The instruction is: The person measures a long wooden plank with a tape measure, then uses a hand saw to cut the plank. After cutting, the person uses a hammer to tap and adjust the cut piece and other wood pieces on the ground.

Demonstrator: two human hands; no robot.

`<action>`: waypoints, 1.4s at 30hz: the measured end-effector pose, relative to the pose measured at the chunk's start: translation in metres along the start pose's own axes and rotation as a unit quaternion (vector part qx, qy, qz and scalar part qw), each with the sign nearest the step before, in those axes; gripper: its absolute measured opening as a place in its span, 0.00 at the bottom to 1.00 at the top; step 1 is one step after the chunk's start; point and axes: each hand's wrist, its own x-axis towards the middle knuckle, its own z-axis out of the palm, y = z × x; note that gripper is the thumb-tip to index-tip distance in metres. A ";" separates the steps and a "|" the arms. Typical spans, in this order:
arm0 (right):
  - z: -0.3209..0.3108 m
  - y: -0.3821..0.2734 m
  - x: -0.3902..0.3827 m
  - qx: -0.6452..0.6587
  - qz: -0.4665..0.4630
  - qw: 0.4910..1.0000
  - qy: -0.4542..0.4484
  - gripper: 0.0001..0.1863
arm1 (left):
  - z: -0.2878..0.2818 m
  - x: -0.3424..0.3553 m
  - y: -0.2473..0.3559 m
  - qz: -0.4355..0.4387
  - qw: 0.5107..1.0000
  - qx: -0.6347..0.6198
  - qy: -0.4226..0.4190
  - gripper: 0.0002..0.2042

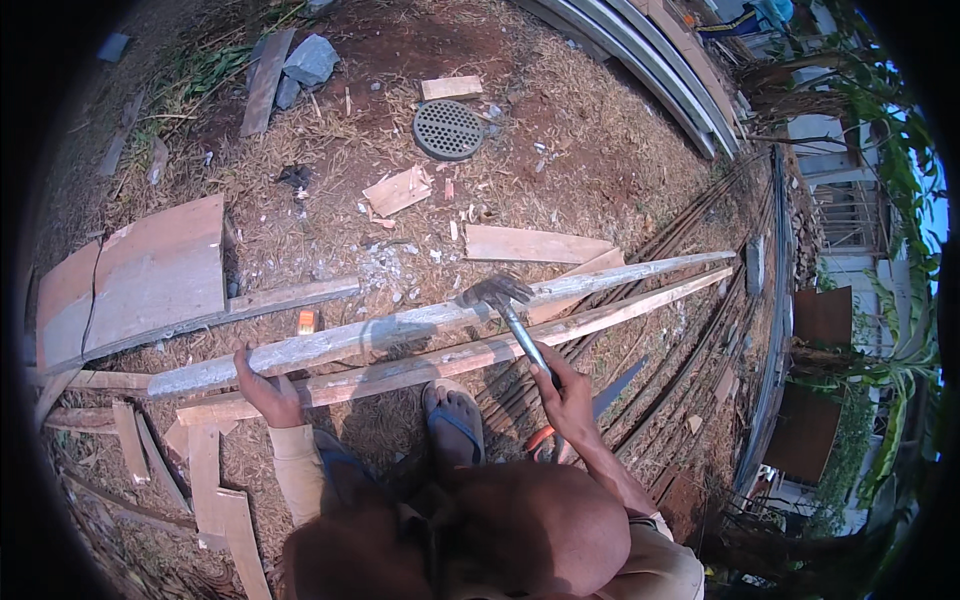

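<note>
My right hand [567, 393] is wrapped around the metal handle of a claw hammer [517, 330]. The hammer's head lies over a long whitish wooden beam [420, 322], which runs from lower left to upper right before me. Near that beam's left end, my left hand [270, 395] grips it, with one finger showing over its side and the others partly hidden. A second, barer wooden beam [480, 353] lies closer to me, alongside the first. Close to my right forearm rests a handsaw [622, 384] with an orange handle.
My sandalled foot [453, 425] stands just behind the beams. A broad plywood sheet [150, 285] lies left, with board offcuts [207, 480] below it. Beyond are a round perforated grate [448, 130] and grey stones [311, 60]. Long thin rods [690, 345] spread along the right.
</note>
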 end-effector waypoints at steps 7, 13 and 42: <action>0.019 0.015 -0.013 0.047 0.037 0.998 0.018 0.25 | 0.013 0.012 0.025 -0.130 0.957 -0.257 0.032 0.15; 0.037 0.072 -0.055 0.379 0.178 0.904 0.090 0.12 | 0.004 0.011 0.028 -0.143 0.964 -0.220 0.044 0.14; 0.075 0.249 -0.092 0.652 0.398 0.633 0.127 0.08 | -0.001 0.002 0.062 -0.148 0.916 -0.367 -0.061 0.15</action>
